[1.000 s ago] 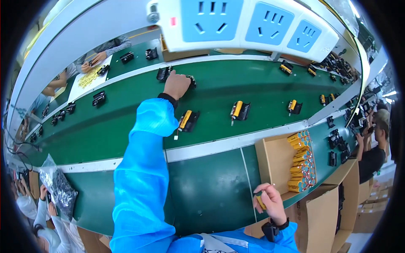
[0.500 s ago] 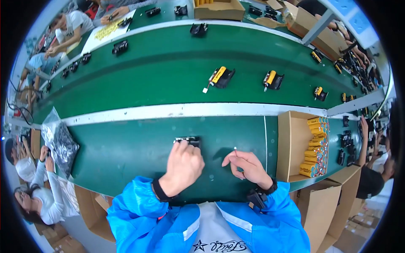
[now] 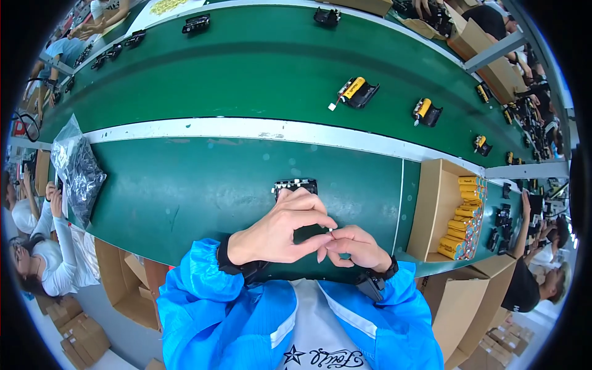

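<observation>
On the counter (image 3: 185, 179), midway between its near and far edges, lies one black plastic case (image 3: 297, 184), boxy, with its near side under the fingers of the left hand (image 3: 277, 233). Thumb and first finger of this hand are narrow, their tips at one small white plug (image 3: 331, 230). The right hand (image 3: 357, 244) has its fingers bent closely beside the plug; which hand grips it, I cannot tell. At the counter's right end stands one open cardboard box (image 3: 435, 209) with smooth, round yellow batteries (image 3: 462, 228); at its left end, one wrinkled clear bag (image 3: 80, 163).
</observation>
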The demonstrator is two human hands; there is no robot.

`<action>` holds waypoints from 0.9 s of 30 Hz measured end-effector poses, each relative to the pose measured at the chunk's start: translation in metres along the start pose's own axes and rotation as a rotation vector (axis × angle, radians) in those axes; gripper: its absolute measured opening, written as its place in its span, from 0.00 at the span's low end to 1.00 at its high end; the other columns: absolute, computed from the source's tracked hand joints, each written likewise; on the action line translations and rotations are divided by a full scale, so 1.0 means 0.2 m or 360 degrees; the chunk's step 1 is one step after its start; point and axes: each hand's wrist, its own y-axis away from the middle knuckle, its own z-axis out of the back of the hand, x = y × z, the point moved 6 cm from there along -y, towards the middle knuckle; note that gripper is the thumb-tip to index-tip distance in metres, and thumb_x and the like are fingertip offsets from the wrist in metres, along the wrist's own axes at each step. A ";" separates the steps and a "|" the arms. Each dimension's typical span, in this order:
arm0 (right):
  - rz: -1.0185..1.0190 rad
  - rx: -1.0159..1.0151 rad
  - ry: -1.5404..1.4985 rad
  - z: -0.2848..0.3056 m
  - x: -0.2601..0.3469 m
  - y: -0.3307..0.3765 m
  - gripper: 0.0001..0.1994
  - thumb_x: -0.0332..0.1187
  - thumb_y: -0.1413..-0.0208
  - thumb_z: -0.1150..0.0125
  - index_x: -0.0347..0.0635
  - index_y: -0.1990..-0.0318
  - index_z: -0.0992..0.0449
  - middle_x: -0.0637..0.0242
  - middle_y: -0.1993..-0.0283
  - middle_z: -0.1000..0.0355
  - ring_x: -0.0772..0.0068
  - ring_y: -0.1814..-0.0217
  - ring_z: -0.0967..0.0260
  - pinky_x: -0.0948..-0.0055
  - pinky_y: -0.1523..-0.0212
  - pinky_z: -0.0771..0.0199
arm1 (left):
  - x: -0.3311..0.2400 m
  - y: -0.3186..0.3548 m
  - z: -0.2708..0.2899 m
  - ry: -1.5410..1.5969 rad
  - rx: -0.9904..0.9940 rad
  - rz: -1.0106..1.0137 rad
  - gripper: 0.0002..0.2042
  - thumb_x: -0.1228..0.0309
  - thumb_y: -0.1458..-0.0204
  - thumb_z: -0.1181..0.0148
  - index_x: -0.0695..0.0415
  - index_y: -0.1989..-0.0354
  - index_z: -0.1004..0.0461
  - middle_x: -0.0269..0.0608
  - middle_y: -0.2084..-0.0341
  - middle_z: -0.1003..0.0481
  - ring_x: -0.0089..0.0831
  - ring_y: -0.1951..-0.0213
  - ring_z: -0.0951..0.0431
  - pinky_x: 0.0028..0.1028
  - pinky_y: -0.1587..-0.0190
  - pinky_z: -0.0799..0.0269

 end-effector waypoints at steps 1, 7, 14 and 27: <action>-0.0018 0.0009 0.0002 0.00 -0.01 -0.01 0.15 0.34 0.31 0.57 0.34 0.59 0.24 0.72 0.84 0.39 0.84 0.85 0.46 0.78 0.82 0.48 | 0.02 0.01 0.00 -0.0055 0.0054 -0.0015 0.04 0.73 0.50 0.33 0.55 0.67 0.20 0.31 0.71 0.28 0.32 0.64 0.31 0.34 0.55 0.43; 0.0474 -0.0678 0.0275 0.01 0.01 -0.05 0.08 0.30 0.32 0.51 0.35 0.59 0.26 0.73 0.79 0.34 0.85 0.84 0.40 0.81 0.81 0.41 | 0.07 0.05 0.05 -0.0412 0.0168 0.0125 0.05 0.71 0.51 0.32 0.54 0.67 0.20 0.32 0.69 0.27 0.33 0.61 0.30 0.34 0.54 0.43; 0.0443 -0.0959 0.0314 0.03 -0.02 -0.11 0.05 0.28 0.33 0.48 0.35 0.59 0.29 0.70 0.77 0.30 0.83 0.80 0.34 0.82 0.78 0.35 | 0.16 0.02 0.14 -0.0787 -0.0065 0.0172 0.15 0.67 0.51 0.33 0.60 0.57 0.25 0.41 0.65 0.29 0.38 0.61 0.29 0.36 0.54 0.41; 0.0958 -0.1567 0.1516 0.00 0.14 -0.26 0.07 0.31 0.36 0.46 0.37 0.62 0.24 0.58 0.50 0.27 0.66 0.49 0.33 0.70 0.48 0.31 | 0.29 0.10 0.07 -0.1201 -0.0085 0.0408 0.28 0.65 0.49 0.35 0.72 0.44 0.34 0.50 0.62 0.30 0.44 0.60 0.26 0.36 0.58 0.27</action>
